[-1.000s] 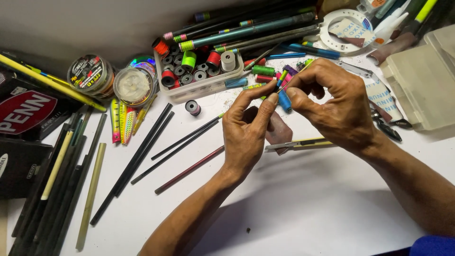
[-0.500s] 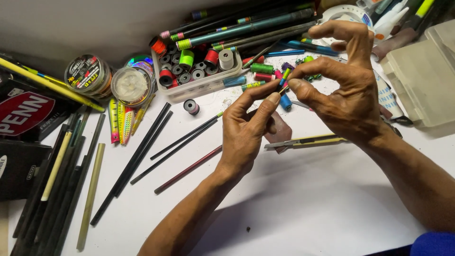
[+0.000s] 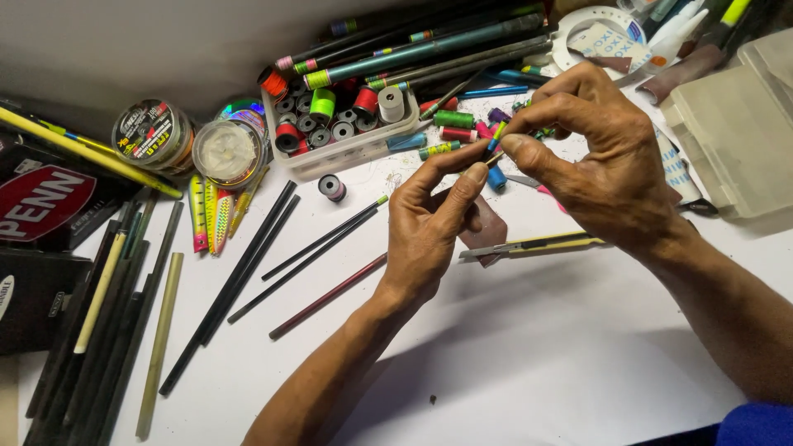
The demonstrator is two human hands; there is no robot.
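Observation:
Over the middle of the white table, my left hand [image 3: 429, 227] pinches a thin short stick with a green and pink tip [image 3: 494, 149] between thumb and forefinger. My right hand [image 3: 607, 169] grips the same stick at its upper end with thumb and fingertips. Below the hands lie a brown patch [image 3: 489, 230], a yellow-handled craft knife [image 3: 541, 245] and a small blue spool [image 3: 496, 179]. How long the stick is stays hidden by my fingers.
A white tray of thread spools [image 3: 355, 154] stands behind the hands, with two round line spools [image 3: 225, 153] and bright lures [image 3: 211, 216] to its left. Dark thin rods [image 3: 248, 264], a red rod [image 3: 326, 297] and a clear plastic box [image 3: 735, 136] lie around.
My right hand's fingers, spread half a second ago, have closed back onto the stick's tip. Both hands have shifted slightly right and up together.

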